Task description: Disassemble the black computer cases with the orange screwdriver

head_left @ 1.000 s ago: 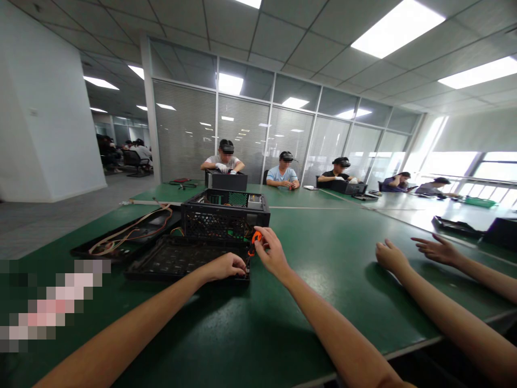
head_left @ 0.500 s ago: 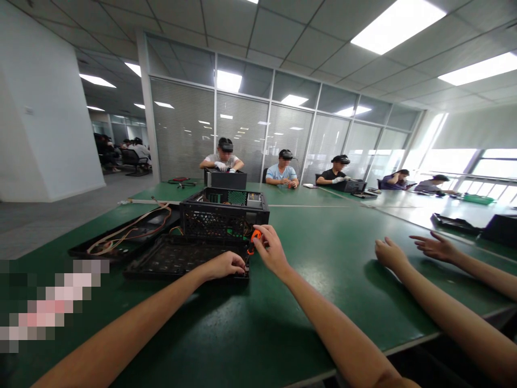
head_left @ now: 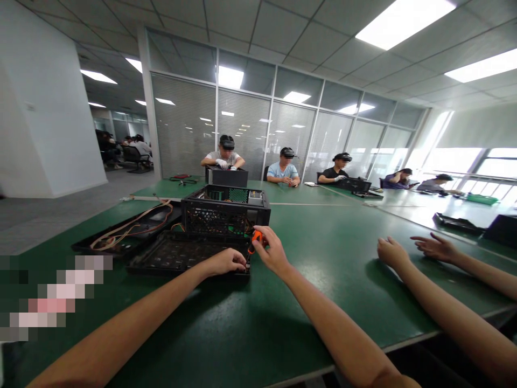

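The person's bare right hand (head_left: 271, 249) has its grip closed on a slim orange-and-black handled tool (head_left: 257, 236), thumb and fingers clamped around the handle, which tilts with its lower end toward the left. The bare left hand (head_left: 228, 261) rests at the near right corner of a flat, black rectangular panel with a raised rim (head_left: 172, 254); its fingertips are drawn together, but whether that grip pinches anything small cannot be told. The tool is just above and beside this corner, between the two hands.

All of this is on a smooth green worktop (head_left: 323, 269) with a soft sheen. Just beyond the panel stands an open, boxy black computer case (head_left: 214, 220), and to the left lies a second shallow black panel (head_left: 123, 235) with loose beige and reddish-brown cables (head_left: 137, 220) across it. At the right, well apart from the tool, a co-worker's two bare hands (head_left: 392, 252) are held over the worktop. Several people sit along the far side, before a glazed partition (head_left: 242, 124) with pale frames and fine-slatted blinds.

The case's near side is perforated with dark holes; inside, a green perforated surface and a silvery metal part show.
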The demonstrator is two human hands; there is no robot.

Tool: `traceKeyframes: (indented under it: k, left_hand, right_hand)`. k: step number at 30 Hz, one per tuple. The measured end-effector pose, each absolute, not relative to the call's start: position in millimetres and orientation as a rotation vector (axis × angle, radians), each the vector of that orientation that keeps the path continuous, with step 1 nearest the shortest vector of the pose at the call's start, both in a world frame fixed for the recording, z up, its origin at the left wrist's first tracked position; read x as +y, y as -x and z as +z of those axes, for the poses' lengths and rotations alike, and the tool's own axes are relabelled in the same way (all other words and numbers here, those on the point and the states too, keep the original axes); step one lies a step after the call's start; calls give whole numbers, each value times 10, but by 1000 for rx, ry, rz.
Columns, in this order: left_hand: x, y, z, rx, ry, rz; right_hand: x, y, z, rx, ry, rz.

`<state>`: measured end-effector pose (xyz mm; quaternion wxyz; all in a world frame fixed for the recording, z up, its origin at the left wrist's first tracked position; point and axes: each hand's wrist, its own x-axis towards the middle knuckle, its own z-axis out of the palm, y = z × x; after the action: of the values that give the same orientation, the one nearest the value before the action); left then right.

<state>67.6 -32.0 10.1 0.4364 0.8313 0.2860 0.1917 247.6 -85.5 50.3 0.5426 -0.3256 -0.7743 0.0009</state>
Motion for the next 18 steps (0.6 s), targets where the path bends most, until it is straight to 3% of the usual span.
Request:
traceKeyframes:
  k: [18]
  left_hand:
    - [-284, -660, 65, 749, -2076, 464]
  right_hand:
    - [-819, -2476, 520, -1747, 849, 4]
